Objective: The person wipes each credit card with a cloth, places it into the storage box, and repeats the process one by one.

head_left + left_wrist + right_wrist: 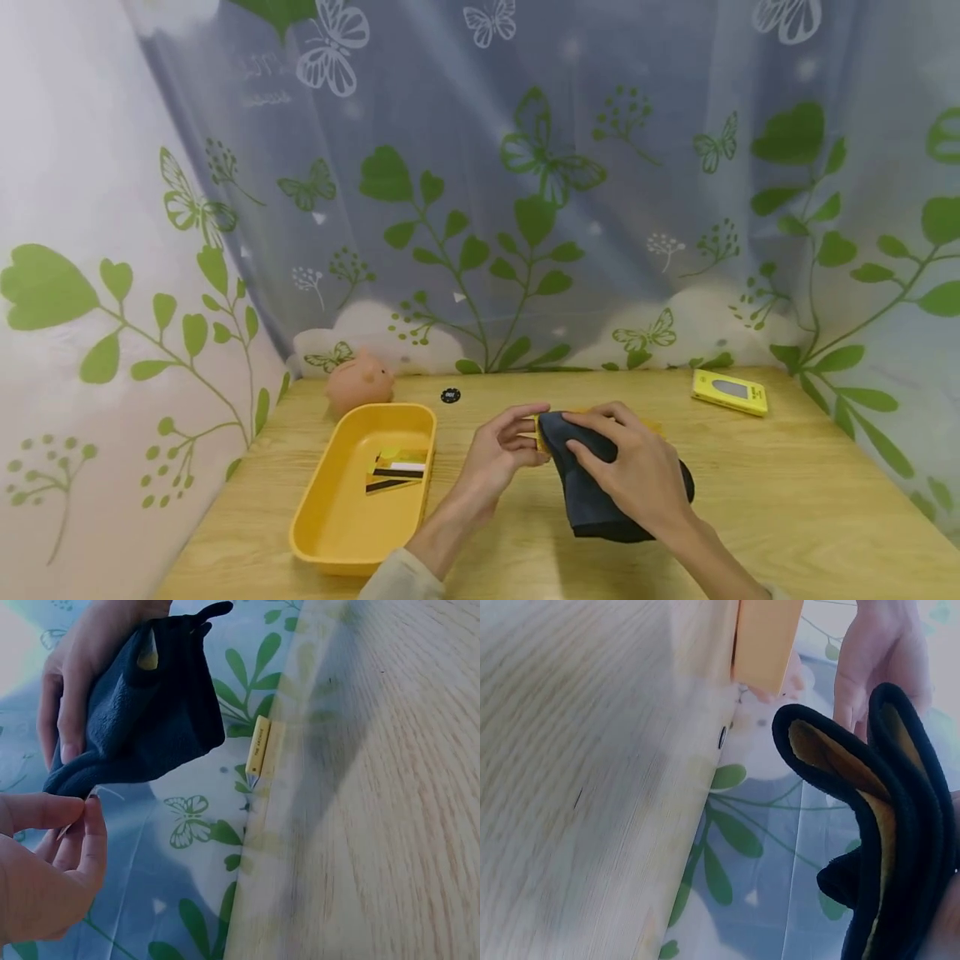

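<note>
A folded cloth, dark blue on one face and yellow on the other, is held above the wooden table. My right hand grips it from above, fingers spread over the blue face. At its left corner my left hand pinches the edge between thumb and fingertips, as the left wrist view shows; a small pale edge shows at the pinch. Seen from the right wrist, the cloth hangs in several layers with yellow inside the folds. Part of the right palm is hidden behind it.
Left of the hands stands a yellow bin with several black-striped cards in it. Behind it sits a pink piggy bank. A black poker chip lies at the back, and a yellow box-shaped item lies back right.
</note>
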Tool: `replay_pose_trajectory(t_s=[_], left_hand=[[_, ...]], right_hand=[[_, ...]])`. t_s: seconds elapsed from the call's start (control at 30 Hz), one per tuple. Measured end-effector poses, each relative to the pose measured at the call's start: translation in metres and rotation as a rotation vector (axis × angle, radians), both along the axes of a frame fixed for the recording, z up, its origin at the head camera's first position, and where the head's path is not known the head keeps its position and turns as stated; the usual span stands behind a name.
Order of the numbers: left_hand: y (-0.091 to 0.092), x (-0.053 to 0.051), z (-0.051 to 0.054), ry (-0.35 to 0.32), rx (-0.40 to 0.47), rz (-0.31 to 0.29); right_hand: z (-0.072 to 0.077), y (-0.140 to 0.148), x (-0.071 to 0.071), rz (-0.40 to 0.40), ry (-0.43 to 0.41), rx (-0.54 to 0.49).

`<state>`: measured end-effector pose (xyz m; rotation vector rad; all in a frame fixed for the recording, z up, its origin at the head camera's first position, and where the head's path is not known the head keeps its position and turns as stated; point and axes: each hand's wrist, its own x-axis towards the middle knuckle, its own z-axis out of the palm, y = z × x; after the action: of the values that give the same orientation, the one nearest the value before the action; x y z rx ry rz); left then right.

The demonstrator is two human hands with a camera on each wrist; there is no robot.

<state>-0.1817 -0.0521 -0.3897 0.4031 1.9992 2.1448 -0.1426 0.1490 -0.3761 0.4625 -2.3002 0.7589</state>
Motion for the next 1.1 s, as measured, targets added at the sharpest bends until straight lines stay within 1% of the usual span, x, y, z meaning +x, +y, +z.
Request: replay_pose_trajectory(t_s=[0.17,0.3,0.47,0.6,0.73,0.9,1.0,1.1], left_hand=[[-0.001,-0.002,0.004,-0.006,0.009,0.043],[-0.005,-0.004,0.008,-0.001,0.002,0.061],[-0.011,-0.004,0.008,0.011,-0.009,0.1],[-0.015,-0.005,0.01,0.005,0.001,0.142],[-0.015,-0.009,0.01,-0.002,0.035,0.179],[-0.014,-0.011,0.01,-0.031,0.066,0.231],[-0.014,-0.011,0.009,-0.036,0.049,0.262],[-0.012,-0.012,0.009,-0.026,0.029,0.279]], right_hand=[[0.001,0.014,-0.002,-0.033,0.01,-0.016],[0.001,0.025,-0.006,-0.073,0.011,-0.031],[0.001,0.035,-0.01,-0.107,0.019,-0.052],[0.003,0.037,-0.013,-0.11,0.035,-0.071],[0.007,0.039,-0.015,-0.103,0.042,-0.092],[0.01,0.039,-0.014,-0.081,0.037,-0.108],[0.011,0.038,-0.013,-0.072,0.022,-0.119],[0.01,0.039,-0.012,-0.074,0.019,-0.134]])
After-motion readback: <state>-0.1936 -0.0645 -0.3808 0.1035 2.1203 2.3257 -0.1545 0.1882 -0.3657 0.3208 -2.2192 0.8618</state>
